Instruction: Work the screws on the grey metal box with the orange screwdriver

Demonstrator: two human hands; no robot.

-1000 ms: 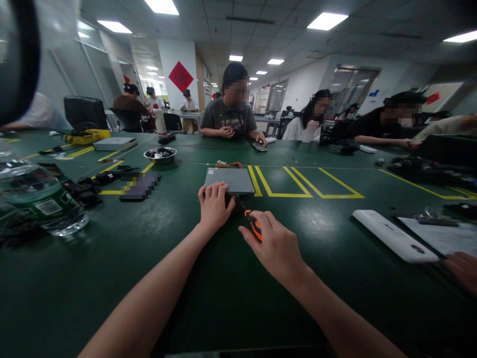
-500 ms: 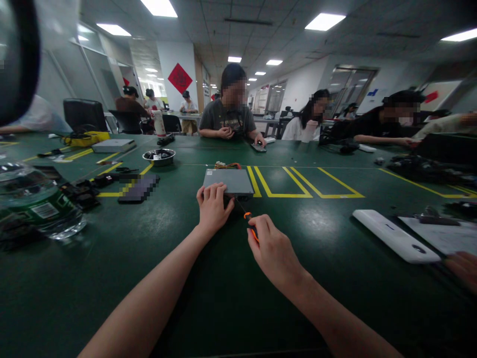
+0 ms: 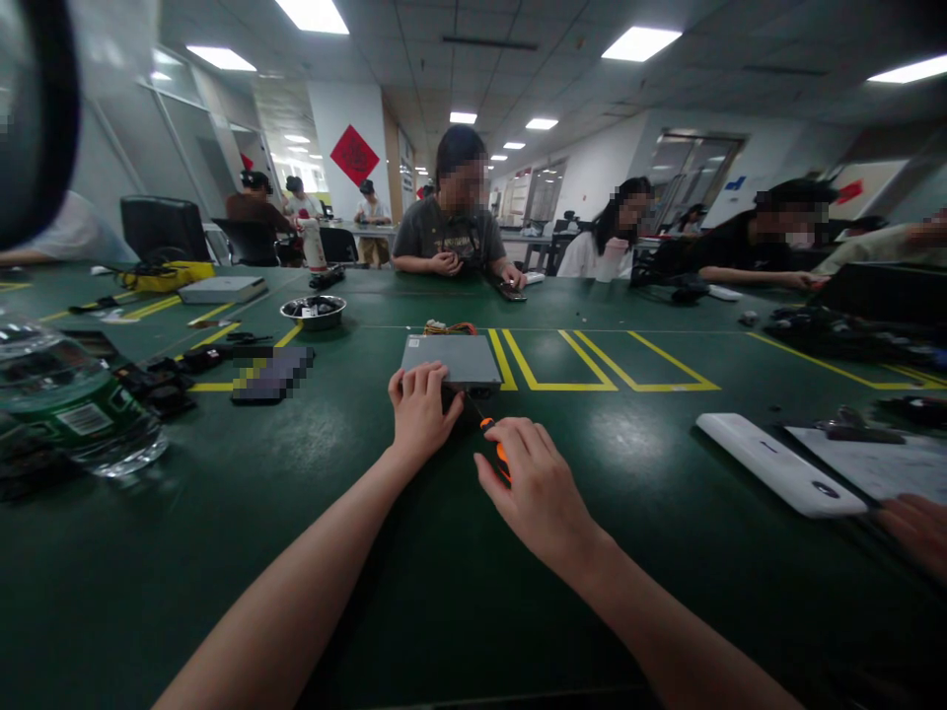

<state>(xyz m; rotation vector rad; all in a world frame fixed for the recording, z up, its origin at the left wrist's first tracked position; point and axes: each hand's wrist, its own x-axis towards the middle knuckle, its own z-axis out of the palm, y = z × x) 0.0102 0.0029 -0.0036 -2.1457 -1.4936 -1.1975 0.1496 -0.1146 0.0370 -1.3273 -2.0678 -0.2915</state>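
A grey metal computer power supply (image 3: 463, 357) lies flat on the green table, its coloured cables (image 3: 450, 327) coming out at the back. My left hand (image 3: 421, 412) grips its near left corner, fingers on top and thumb at the front face. In my right hand (image 3: 534, 475) is a screwdriver (image 3: 486, 424) with an orange and black handle. Its thin shaft points at the front face of the power supply, near the left thumb. Where the tip meets the case is too small to make out. The right thumb is off the handle, while the fingers curl over it.
A water bottle (image 3: 81, 414), a dark phone (image 3: 272, 375) and a metal bowl of small parts (image 3: 314, 314) stand to the left. To the right are a white device (image 3: 780, 465) and a clipboard (image 3: 865, 449), with another person's hand beside them. A person sits opposite.
My right thumb has moved away from the screwdriver handle and the grip has loosened. My left hand and the power supply stay in place.
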